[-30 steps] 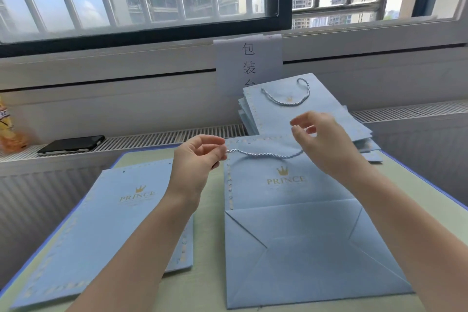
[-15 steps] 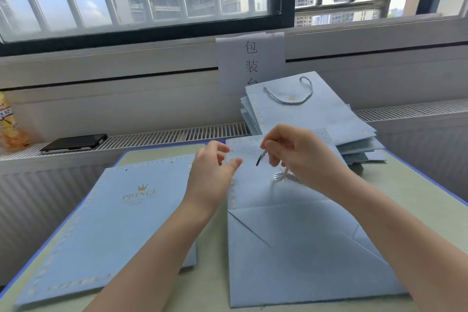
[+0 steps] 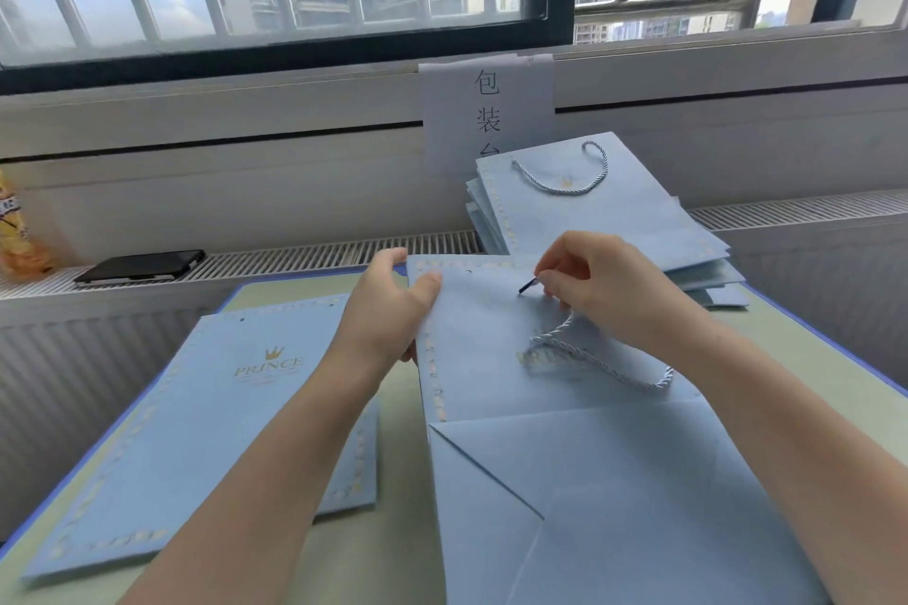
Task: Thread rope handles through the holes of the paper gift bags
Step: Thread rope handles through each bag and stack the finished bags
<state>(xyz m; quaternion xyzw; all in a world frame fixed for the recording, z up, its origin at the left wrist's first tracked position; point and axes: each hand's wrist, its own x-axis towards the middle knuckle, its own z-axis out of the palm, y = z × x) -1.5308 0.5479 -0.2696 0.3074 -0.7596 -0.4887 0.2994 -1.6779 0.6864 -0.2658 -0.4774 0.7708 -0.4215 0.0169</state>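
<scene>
blue paper bag (image 3: 565, 481) flat at 6 o'clock; left hand (image 3: 388, 310) grips its top-left edge. right hand (image 3: 614, 295) pinches the rope (image 3: 589, 359) by its dark tip, aimed at 10 o'clock.

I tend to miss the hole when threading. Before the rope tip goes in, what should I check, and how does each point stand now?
1. Rope tip pinched by the right hand: ok.
2. Tip pointing toward the hole near the bag's top edge: ok.
3. Tip already at the hole: not ok, a gap remains.
4. Left hand gripping the bag at its top left corner: ok.
5. Rope lying loose on the bag, free of knots: ok.
6. Second hole clear: cannot tell, the right hand covers it.
</scene>
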